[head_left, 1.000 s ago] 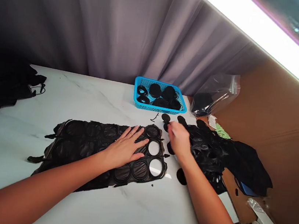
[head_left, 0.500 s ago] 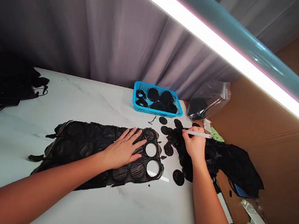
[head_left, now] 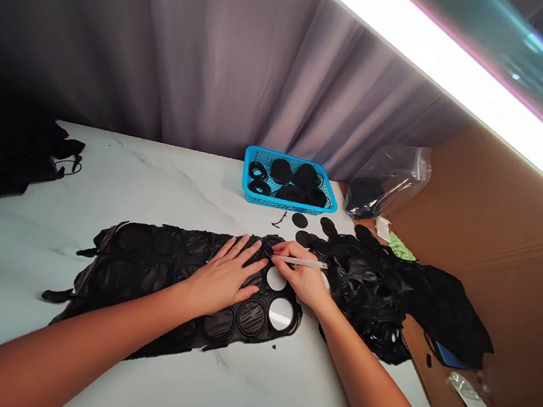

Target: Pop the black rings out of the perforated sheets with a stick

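A black rubber-like sheet [head_left: 219, 323] with rows of moulded rings lies flat on the white table. Two round holes near its right end show the white tabletop through them. My left hand [head_left: 223, 276] presses on the sheet, palm down with fingers spread. My right hand [head_left: 302, 276] pinches a slim white stick-like tool [head_left: 301, 261], whose exact kind I cannot make out. Its left end and my fingertips are at the upper right ring of the sheet. Loose black discs [head_left: 300, 220] lie just beyond, partly hidden near my right hand.
A blue basket [head_left: 247, 195] with black discs and rings stands at the back. Right of it are a clear plastic bag [head_left: 391, 176] and a heap of black scraps [head_left: 367, 277]. Black material [head_left: 1, 145] is piled at far left. A bright lamp tube [head_left: 453, 60] crosses overhead.
My right hand has moved left with the white tool, from the scrap heap to the upper right ring of the sheet. My left hand stays flat on the sheet. The view has shifted slightly.
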`<state>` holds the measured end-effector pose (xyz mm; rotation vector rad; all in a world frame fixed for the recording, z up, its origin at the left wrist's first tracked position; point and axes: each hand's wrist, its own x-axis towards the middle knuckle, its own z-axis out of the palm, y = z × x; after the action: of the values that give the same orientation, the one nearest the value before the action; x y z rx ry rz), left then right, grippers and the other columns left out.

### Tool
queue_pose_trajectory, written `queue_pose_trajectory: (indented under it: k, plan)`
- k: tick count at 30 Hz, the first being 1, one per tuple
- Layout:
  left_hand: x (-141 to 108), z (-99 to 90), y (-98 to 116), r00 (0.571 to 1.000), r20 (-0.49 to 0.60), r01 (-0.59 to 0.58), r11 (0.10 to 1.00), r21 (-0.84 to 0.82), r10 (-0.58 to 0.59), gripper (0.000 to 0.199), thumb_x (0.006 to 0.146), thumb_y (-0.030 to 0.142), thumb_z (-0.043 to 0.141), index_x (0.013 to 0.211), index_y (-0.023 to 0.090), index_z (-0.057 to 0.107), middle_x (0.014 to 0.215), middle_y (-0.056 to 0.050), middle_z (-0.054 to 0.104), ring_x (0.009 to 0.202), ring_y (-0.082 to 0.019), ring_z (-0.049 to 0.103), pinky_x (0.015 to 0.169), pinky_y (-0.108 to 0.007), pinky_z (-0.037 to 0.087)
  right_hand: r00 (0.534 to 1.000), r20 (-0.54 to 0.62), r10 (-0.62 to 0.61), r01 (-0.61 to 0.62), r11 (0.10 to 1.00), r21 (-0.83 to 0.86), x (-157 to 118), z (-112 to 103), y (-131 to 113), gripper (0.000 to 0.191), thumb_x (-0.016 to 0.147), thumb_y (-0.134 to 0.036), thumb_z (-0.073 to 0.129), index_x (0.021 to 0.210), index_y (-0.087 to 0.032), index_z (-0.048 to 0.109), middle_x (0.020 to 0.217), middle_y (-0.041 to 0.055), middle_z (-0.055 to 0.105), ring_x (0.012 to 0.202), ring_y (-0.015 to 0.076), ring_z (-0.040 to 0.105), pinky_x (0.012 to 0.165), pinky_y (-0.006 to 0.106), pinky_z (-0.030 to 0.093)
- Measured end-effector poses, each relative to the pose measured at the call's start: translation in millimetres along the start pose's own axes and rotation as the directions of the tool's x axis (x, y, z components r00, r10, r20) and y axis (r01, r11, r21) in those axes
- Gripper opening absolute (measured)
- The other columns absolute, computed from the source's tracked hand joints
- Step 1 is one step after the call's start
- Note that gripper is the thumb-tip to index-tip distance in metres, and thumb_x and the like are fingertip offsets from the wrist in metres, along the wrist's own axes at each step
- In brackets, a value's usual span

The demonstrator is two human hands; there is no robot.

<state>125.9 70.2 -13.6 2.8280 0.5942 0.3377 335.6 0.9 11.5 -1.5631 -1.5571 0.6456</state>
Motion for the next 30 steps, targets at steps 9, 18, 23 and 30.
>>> queue_pose_trajectory:
  k: [9, 18, 23, 30]
  plan:
    - [1, -1.2, 1, 1.0, 0.023, -0.002, 1.0, 0.01, 0.002, 0.052, 0.096, 0.045, 0.053, 0.145, 0.028, 0.044, 0.159, -0.009, 0.03, 0.148, -0.034, 0.019, 0.118, -0.053, 0.019, 1.0, 0.01, 0.024, -0.024, 0.999, -0.029, -2, 3, 2, 0.017, 0.089, -0.026, 0.058, 0.073, -0.023, 0.054, 0.105, 0.0067, 0.07, 0.099, 0.0222, 0.066, 0.088, 0.036, 0.049]
    - [1, -3.9, 2, 0.999, 0.046, -0.002, 0.999, 0.045, 0.0, 0.055, 0.094, 0.043, 0.059, 0.144, 0.028, 0.045, 0.159, -0.009, 0.03, 0.148, -0.035, 0.019, 0.118, -0.053, 0.02, 0.999, -0.036, -0.004, -0.004, 0.972, -0.234, -1, 1, 2, 0.012, 0.093, -0.024, 0.051, 0.081, -0.024, 0.055, 0.1, 0.0069, 0.072, 0.09, 0.0227, 0.067, 0.079, 0.035, 0.05]
    - [1, -3.5, 1, 1.0, 0.028, -0.01, 0.999, 0.031, 0.009, 0.051, 0.095, 0.043, 0.056, 0.143, 0.027, 0.046, 0.158, -0.008, 0.032, 0.148, -0.035, 0.019, 0.118, -0.053, 0.02, 0.975, -0.216, -0.05, -0.045, 0.909, -0.413, 5, -19, 13, 0.012, 0.094, -0.023, 0.046, 0.084, -0.023, 0.054, 0.097, 0.0102, 0.071, 0.088, 0.0241, 0.065, 0.077, 0.035, 0.049]
    - [0, -2.5, 0, 1.0, 0.021, -0.011, 1.0, 0.024, 0.011, 0.049, 0.096, 0.042, 0.054, 0.143, 0.026, 0.047, 0.158, -0.009, 0.031, 0.149, -0.034, 0.017, 0.118, -0.052, 0.018, 0.912, -0.401, -0.088, -0.166, 0.814, -0.556, 3, -52, 31, 0.013, 0.091, -0.024, 0.045, 0.08, -0.022, 0.051, 0.09, 0.01, 0.071, 0.079, 0.0228, 0.064, 0.07, 0.031, 0.046]
